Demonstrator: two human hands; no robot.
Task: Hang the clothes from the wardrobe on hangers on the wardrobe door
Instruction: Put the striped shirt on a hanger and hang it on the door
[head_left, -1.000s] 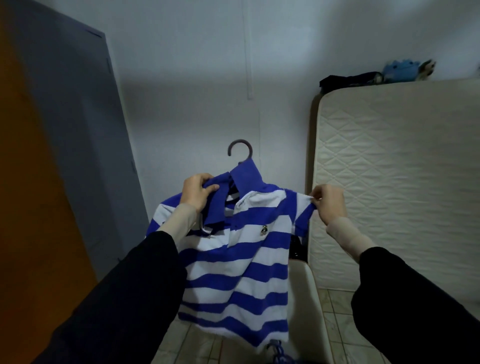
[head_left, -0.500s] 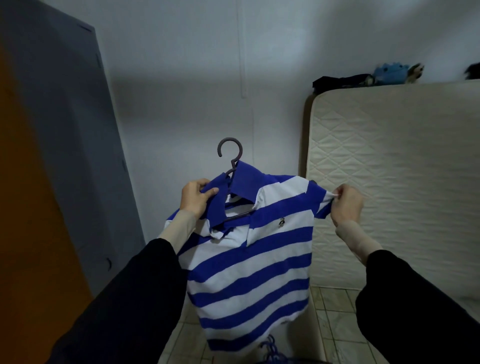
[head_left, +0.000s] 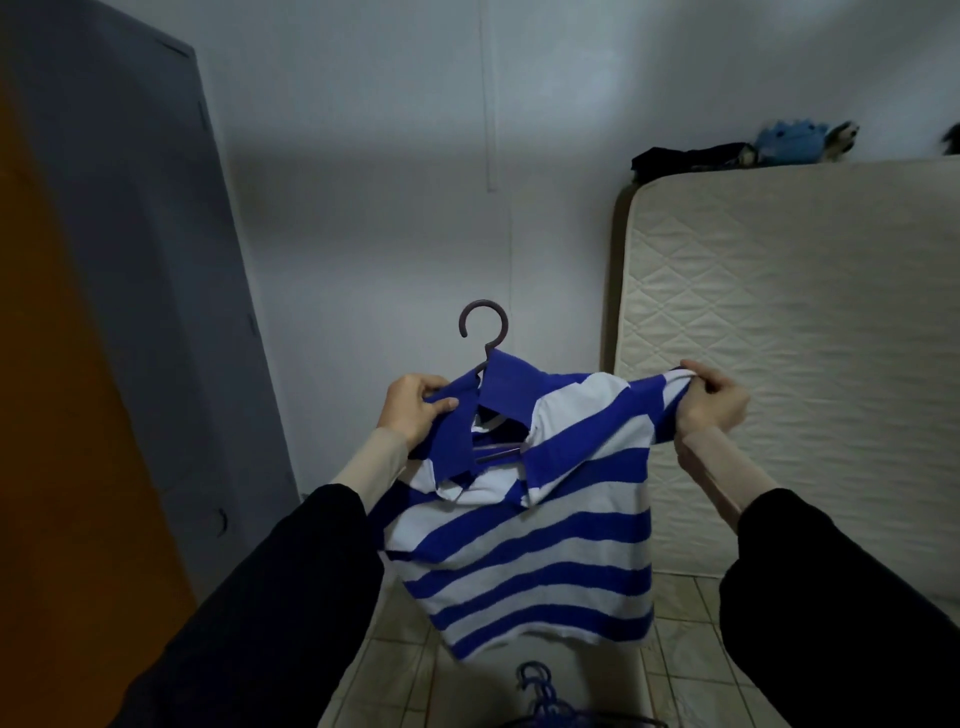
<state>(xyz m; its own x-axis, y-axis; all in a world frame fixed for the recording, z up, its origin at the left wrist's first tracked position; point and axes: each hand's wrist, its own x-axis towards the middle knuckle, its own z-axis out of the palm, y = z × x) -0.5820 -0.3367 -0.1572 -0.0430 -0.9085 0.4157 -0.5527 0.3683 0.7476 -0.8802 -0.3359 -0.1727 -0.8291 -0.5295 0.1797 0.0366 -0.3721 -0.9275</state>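
We hold the shirt (head_left: 524, 525), soft and light by our judgement, mid-scene on its hanger (head_left: 483, 332), left hand (head_left: 415, 410) pinching the collar, right hand (head_left: 711, 400) gripping the sleeve; best carried by the hook.

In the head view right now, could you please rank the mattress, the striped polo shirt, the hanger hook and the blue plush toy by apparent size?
1. mattress
2. striped polo shirt
3. blue plush toy, although it is farther away
4. hanger hook
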